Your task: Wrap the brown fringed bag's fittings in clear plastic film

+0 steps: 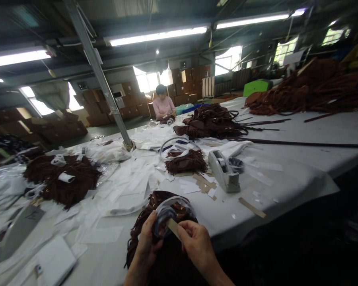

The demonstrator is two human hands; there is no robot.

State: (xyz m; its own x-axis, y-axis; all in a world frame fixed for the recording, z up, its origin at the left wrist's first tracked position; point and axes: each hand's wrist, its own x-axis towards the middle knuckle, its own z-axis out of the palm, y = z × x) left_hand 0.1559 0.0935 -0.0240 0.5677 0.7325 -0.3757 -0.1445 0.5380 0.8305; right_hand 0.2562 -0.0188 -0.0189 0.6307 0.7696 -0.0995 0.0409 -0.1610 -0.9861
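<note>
At the near table edge lies a dark brown fringed bag (140, 222) with a clear plastic-wrapped strap or ring (181, 202) looped over its top. My left hand (147, 244) is closed on the bunched clear plastic wrap (164, 216) at the loop's near side. Between the thumb and fingers of my right hand (195, 240) is a tan cardboard strip (173, 227), whose far end reaches into the plastic. Behind them sits a smaller brown fringed bundle (186, 162), beside a grey tape dispenser (223, 171).
Loose tan and white card pieces (203, 184) lie before the dispenser. Brown fringed goods (68, 178) are heaped at left, with more dark brown strips (211, 121) farther back. A slanted metal post (104, 79) rises from the table. A person (163, 105) works at the far side.
</note>
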